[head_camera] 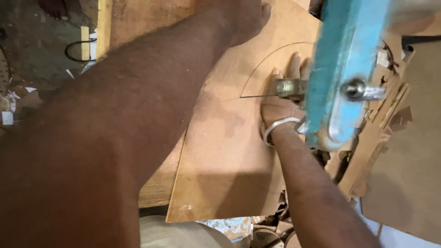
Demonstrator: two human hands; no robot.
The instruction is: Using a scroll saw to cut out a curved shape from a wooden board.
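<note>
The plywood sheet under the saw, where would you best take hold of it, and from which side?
Grip the plywood sheet at its free near edge, coming from below in the picture. It lies flat, that edge overhangs the bench, and it sits away from the blue saw frame and both hands.

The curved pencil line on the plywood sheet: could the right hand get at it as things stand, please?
Probably yes: the right hand lies flat on the plywood sheet inside the curved line, though the blue saw arm hangs over its fingers.
</note>
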